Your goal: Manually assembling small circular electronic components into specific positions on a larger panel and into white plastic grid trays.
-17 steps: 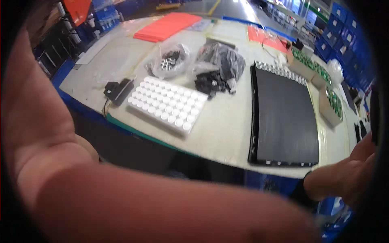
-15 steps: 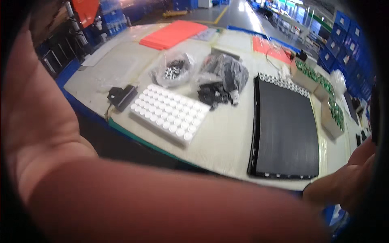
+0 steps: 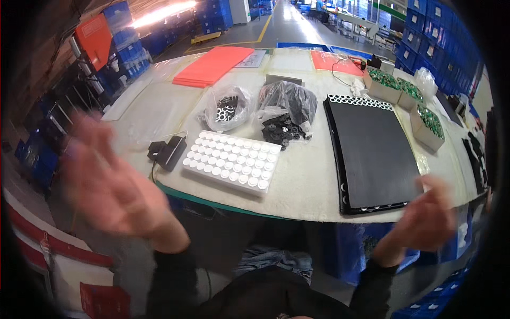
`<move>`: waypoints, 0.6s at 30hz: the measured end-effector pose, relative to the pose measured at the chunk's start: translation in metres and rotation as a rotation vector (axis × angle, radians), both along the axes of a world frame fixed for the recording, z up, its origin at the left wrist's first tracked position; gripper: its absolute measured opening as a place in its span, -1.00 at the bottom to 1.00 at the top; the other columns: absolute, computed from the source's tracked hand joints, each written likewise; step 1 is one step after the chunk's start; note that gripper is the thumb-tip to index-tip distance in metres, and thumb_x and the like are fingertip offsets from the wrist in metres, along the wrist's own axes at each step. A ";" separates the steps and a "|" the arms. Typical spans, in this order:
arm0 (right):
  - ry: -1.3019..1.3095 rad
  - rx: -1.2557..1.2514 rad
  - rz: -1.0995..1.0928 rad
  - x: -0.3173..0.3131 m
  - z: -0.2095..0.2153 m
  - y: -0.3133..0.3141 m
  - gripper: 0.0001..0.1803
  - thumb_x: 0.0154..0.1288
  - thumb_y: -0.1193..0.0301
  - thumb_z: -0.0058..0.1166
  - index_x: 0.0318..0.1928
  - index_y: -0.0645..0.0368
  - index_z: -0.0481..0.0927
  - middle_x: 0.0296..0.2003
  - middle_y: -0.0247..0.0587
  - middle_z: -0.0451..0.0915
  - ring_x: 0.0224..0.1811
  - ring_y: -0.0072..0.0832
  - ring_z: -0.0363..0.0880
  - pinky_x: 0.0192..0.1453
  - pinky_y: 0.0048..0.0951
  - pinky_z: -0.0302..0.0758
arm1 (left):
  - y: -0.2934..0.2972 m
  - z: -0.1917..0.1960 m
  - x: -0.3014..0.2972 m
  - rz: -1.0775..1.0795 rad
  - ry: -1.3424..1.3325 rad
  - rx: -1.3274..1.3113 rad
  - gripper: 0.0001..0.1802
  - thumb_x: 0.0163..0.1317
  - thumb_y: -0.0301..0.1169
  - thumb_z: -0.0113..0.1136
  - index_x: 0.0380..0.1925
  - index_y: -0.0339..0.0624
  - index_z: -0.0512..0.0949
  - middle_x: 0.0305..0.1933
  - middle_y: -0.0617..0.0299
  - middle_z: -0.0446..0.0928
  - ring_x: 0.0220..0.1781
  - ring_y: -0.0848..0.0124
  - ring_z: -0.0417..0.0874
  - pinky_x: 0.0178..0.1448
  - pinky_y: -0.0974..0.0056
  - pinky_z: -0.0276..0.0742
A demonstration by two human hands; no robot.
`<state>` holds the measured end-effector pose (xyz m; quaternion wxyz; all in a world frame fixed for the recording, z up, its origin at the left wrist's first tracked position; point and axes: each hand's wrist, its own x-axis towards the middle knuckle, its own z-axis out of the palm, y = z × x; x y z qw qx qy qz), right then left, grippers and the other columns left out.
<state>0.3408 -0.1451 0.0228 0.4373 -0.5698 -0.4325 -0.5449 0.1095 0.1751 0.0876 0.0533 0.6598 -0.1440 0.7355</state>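
My left hand (image 3: 119,191) is raised left of the table's near edge, smeared by motion, its fingers stretched out with nothing visible in them. My right hand (image 3: 427,218) hovers by the near right corner of a black flat panel (image 3: 377,154); blur hides how its fingers are set. White and black rings (image 3: 361,102) line the panel's far edge. A white block of round white caps in rows (image 3: 231,162) lies at the table's near left. Beyond it are a clear bag of black and white rings (image 3: 227,109) and a plastic bag (image 3: 289,101) with black round parts (image 3: 284,129) spilling out.
A small black device with a cable (image 3: 171,153) sits left of the white block. Orange sheets (image 3: 212,66) lie at the far left of the table (image 3: 303,183). Boxes of green circuit boards (image 3: 427,133) stand along the right. Blue bins (image 3: 433,32) are stacked beyond.
The view has shifted and steadied. My left arm, which crossed the lower picture close up, has drawn back to the left. My right hand now shows more fully beside the black panel.
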 end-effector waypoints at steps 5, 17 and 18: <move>0.768 -0.329 0.252 0.002 -0.175 0.061 -0.75 0.16 0.58 0.16 -0.10 0.23 0.61 -0.31 -0.14 0.69 -0.35 -0.41 0.67 -0.28 -0.42 0.55 | -0.018 -0.227 0.085 0.031 0.711 -0.746 -0.74 0.17 -0.60 0.19 -0.10 -0.28 0.59 -0.04 0.02 0.59 0.01 0.10 0.58 0.11 0.15 0.46; 0.803 -0.811 0.111 0.095 -0.165 0.171 -0.78 0.19 0.50 0.12 -0.13 0.16 0.60 -0.33 -0.01 0.60 -0.29 0.01 0.61 -0.19 -0.09 0.54 | 0.003 -0.260 0.100 0.348 0.959 -0.365 -0.44 0.10 -0.01 0.29 0.00 -0.16 0.64 0.21 0.09 0.50 0.24 0.08 0.34 0.33 0.00 0.02; 0.804 -0.809 0.103 0.106 -0.165 0.177 -0.78 0.19 0.50 0.12 -0.13 0.16 0.60 -0.33 -0.01 0.60 -0.29 0.01 0.61 -0.19 -0.09 0.54 | 0.000 -0.259 0.104 0.388 0.931 -0.313 -0.37 0.11 0.10 0.29 0.01 -0.15 0.64 0.23 0.08 0.49 0.25 0.06 0.31 0.32 -0.01 0.01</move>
